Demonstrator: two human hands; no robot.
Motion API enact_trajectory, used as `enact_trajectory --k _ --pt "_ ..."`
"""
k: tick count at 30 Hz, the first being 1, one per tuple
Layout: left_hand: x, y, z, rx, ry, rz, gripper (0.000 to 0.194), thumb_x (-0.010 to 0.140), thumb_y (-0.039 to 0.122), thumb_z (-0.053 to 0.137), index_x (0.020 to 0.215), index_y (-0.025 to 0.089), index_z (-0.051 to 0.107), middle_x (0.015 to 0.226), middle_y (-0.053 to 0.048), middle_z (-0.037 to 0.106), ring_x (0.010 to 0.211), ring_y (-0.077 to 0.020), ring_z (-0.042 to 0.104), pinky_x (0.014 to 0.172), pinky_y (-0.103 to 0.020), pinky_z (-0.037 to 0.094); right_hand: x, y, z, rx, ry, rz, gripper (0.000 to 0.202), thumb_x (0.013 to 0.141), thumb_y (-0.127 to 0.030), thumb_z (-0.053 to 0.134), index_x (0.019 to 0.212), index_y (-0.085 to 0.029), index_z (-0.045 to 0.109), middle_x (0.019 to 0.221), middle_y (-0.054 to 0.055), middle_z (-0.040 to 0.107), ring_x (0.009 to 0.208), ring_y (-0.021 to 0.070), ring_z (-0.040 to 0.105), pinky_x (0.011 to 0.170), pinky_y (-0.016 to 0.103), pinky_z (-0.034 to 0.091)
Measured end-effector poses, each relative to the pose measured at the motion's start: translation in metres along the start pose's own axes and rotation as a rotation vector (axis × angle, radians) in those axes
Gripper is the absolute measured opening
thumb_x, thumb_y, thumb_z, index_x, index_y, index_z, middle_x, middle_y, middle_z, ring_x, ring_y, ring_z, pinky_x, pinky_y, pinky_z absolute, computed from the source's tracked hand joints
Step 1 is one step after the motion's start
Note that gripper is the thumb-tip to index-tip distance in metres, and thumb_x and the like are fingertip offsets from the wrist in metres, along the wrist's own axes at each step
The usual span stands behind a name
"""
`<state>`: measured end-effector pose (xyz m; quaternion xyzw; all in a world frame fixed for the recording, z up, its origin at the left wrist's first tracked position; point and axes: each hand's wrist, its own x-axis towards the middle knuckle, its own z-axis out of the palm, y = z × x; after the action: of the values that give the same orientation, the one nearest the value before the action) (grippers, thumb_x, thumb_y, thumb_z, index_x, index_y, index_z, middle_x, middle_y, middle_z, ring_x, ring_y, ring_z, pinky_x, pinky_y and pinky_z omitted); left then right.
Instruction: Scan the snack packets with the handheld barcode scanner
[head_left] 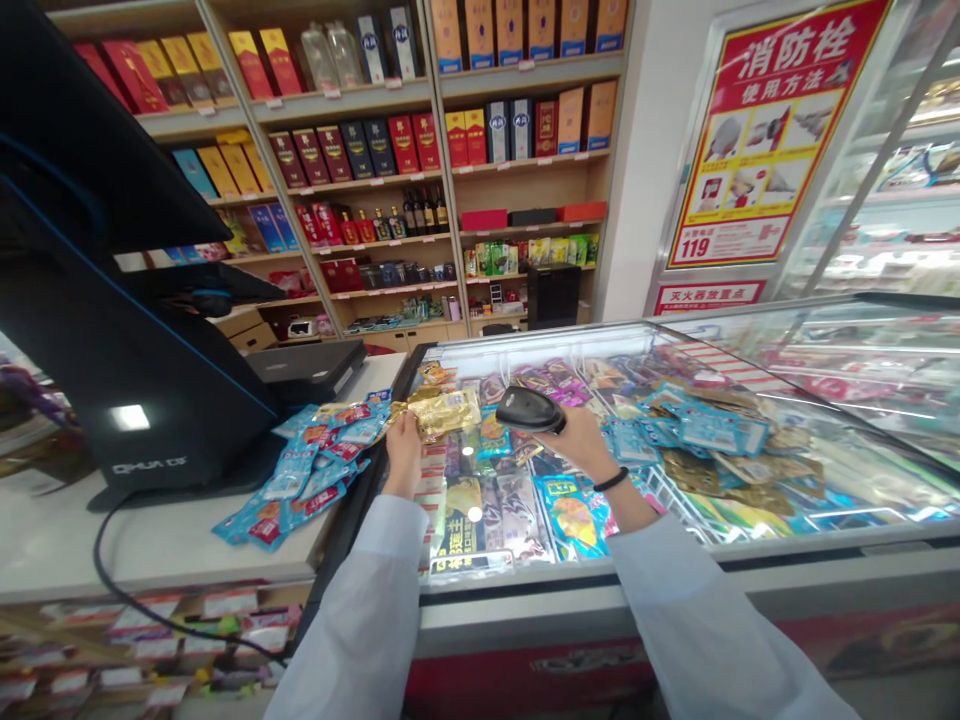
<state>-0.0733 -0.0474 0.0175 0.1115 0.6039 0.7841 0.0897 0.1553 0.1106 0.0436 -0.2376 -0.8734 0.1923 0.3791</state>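
My left hand [403, 455] is closed on the end of a gold snack packet [446, 415], held above the left edge of the glass-topped freezer. In my right hand [585, 445] is a black barcode scanner [529, 408], its head pointing left toward the packet. Left of my left hand, a heap of light-blue packets [307, 480] with red patches lies on the white counter [300, 555]. To the right of my right hand, another pile of blue packets [709, 425] and gold packets [757, 470] rests on the freezer glass.
A black checkout terminal [172, 400] stands on the counter at left, its cable [112, 585] hanging over the front. Colourful packages show inside the freezer [525, 575]. Shelves [442, 175] of boxes and bottles line the back, with a red-and-yellow poster [772, 130] on the right.
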Motion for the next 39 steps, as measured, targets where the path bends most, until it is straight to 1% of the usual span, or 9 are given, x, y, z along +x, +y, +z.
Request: enact_trajectory --k 4,8,11,13,18,22,28,32,39 --pt "-0.001 0.005 0.008 -0.285 0.033 -0.277 0.013 0.087 0.024 0.054 0.078 0.015 0.058 0.061 0.003 0.060 0.044 -0.0059 0.053 0.039 -0.014 0.035 -0.001 -0.002 0.001 -0.028 -0.001 0.011 0.030 0.067 -0.040 0.071 0.087 -0.018 0.072 0.075 0.008 0.074 0.073 0.0264 0.069 0.059 0.028 0.045" --pt "-0.005 0.011 0.012 -0.427 -0.021 -0.374 0.006 0.082 0.011 0.060 0.078 0.015 0.061 0.071 0.000 0.067 0.056 -0.0064 0.061 0.045 -0.013 0.044 -0.001 -0.004 0.002 -0.108 -0.013 0.014 0.026 0.068 -0.040 0.070 0.082 -0.018 0.072 0.075 0.008 0.074 0.075 0.0272 0.069 0.059 0.028 0.044" --pt "-0.010 0.011 0.013 -0.454 -0.098 -0.345 0.015 0.076 0.000 0.061 0.078 0.015 0.062 0.078 -0.001 0.070 0.068 -0.0087 0.066 0.061 -0.016 0.054 -0.002 -0.006 0.001 -0.138 -0.023 0.024 0.027 0.068 -0.039 0.070 0.083 -0.017 0.072 0.077 0.010 0.074 0.076 0.0282 0.069 0.061 0.029 0.045" --pt "-0.014 0.009 0.015 -0.471 -0.133 -0.289 0.020 0.074 -0.003 0.062 0.081 0.016 0.063 0.082 -0.001 0.071 0.077 -0.0119 0.068 0.075 -0.024 0.058 -0.002 -0.007 0.000 -0.139 -0.027 0.037 0.028 0.068 -0.039 0.070 0.085 -0.017 0.072 0.078 0.011 0.074 0.077 0.0286 0.070 0.061 0.029 0.045" --pt "-0.023 -0.002 0.022 -0.490 -0.171 -0.216 0.027 0.072 -0.002 0.064 0.089 0.019 0.063 0.094 -0.002 0.072 0.097 -0.0192 0.067 0.094 -0.040 0.054 -0.002 -0.007 0.000 -0.087 -0.003 0.041 0.030 0.069 -0.039 0.068 0.089 -0.018 0.071 0.078 0.009 0.074 0.077 0.0276 0.069 0.063 0.030 0.046" --pt "-0.025 -0.009 0.027 -0.510 -0.156 -0.189 0.027 0.072 0.000 0.064 0.089 0.020 0.063 0.097 -0.002 0.072 0.106 -0.0210 0.065 0.097 -0.042 0.052 -0.002 -0.008 -0.002 -0.028 0.023 0.033 0.031 0.067 -0.038 0.069 0.090 -0.018 0.071 0.078 0.009 0.074 0.077 0.0286 0.069 0.064 0.031 0.047" --pt "-0.034 -0.009 0.033 -0.534 -0.223 -0.169 0.026 0.070 -0.001 0.063 0.086 0.020 0.063 0.103 -0.001 0.072 0.115 -0.0224 0.059 0.099 -0.042 0.051 -0.003 -0.006 -0.002 0.168 0.060 0.042 0.027 0.066 -0.036 0.068 0.086 -0.017 0.071 0.079 0.008 0.074 0.078 0.0283 0.069 0.065 0.032 0.049" --pt "-0.043 -0.012 0.038 -0.595 -0.295 -0.203 0.021 0.070 0.003 0.066 0.085 0.017 0.063 0.105 -0.004 0.071 0.117 -0.0239 0.058 0.102 -0.045 0.049 -0.002 -0.004 -0.001 0.189 0.079 0.030 0.023 0.067 -0.036 0.067 0.081 -0.017 0.071 0.078 0.007 0.074 0.077 0.0281 0.069 0.064 0.032 0.050" --pt "-0.047 -0.013 0.040 -0.642 -0.346 -0.199 0.030 0.068 0.004 0.069 0.094 0.017 0.065 0.115 -0.005 0.068 0.123 -0.0229 0.053 0.107 -0.043 0.044 -0.002 -0.007 -0.001 0.163 0.086 0.046 0.025 0.067 -0.036 0.068 0.083 -0.018 0.070 0.077 0.008 0.074 0.076 0.0285 0.070 0.063 0.033 0.050"
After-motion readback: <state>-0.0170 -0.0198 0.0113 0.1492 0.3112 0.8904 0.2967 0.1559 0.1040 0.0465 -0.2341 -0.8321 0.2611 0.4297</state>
